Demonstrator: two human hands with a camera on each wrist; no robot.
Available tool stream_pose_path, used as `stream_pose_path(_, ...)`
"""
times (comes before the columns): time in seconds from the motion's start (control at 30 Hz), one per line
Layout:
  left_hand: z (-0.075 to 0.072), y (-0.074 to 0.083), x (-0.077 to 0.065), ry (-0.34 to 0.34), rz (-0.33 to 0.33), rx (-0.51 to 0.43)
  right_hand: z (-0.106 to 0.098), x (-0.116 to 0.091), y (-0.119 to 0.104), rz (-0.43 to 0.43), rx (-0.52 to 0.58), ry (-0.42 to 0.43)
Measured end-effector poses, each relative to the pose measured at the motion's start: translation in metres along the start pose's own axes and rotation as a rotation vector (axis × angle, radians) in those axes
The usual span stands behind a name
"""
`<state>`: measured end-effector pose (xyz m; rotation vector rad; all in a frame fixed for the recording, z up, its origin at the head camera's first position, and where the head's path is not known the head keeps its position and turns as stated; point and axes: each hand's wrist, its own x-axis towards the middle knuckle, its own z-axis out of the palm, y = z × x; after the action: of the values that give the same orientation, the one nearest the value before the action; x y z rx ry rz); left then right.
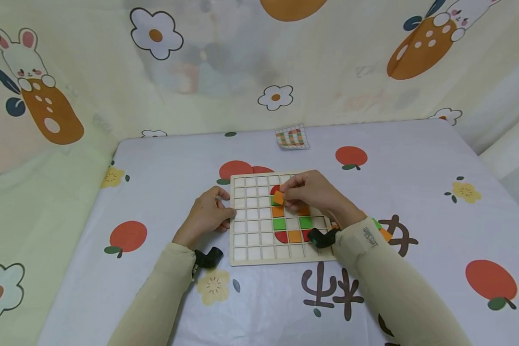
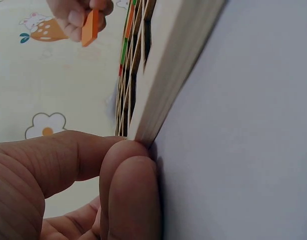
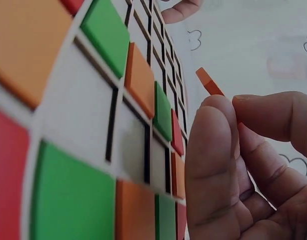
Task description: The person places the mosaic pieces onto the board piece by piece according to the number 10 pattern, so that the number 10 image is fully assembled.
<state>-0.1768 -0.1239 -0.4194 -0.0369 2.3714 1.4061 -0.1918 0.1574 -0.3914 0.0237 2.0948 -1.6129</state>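
Observation:
A pale wooden grid board (image 1: 252,192) lies flat on the table. My left hand (image 1: 207,209) grips its left edge with thumb and fingertips, seen close against the board's side wall (image 2: 168,65) in the left wrist view. Above the board, my right hand (image 1: 310,192) pinches an orange square tile (image 3: 209,81) between thumb and fingertips, tilted and apart from the grid. Below it, a green tile (image 1: 279,224), an orange tile (image 1: 294,236) and a rounded red tile (image 1: 281,237) sit in cells, among several others. The right hand hides some upper right cells.
Loose tiles, among them an orange one (image 1: 385,234) and a green one (image 1: 376,223), lie right of the board, partly behind the right sleeve (image 1: 372,259). A small card (image 1: 292,137) with a coloured grid pattern lies near the table's back edge, by the printed curtain.

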Motion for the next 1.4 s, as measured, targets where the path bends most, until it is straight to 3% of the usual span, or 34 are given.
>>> stream_pose_path(0.8,0.002,0.002,0.001,0.000,-0.013,0.014,0.043,0.046,-0.023,-0.033,-0.036,-0.051)
stream_pose_path(1.4,-0.002,-0.001,0.002,0.002,-0.025,0.024,0.066,0.070,-0.037,0.007,-0.132,-0.013)
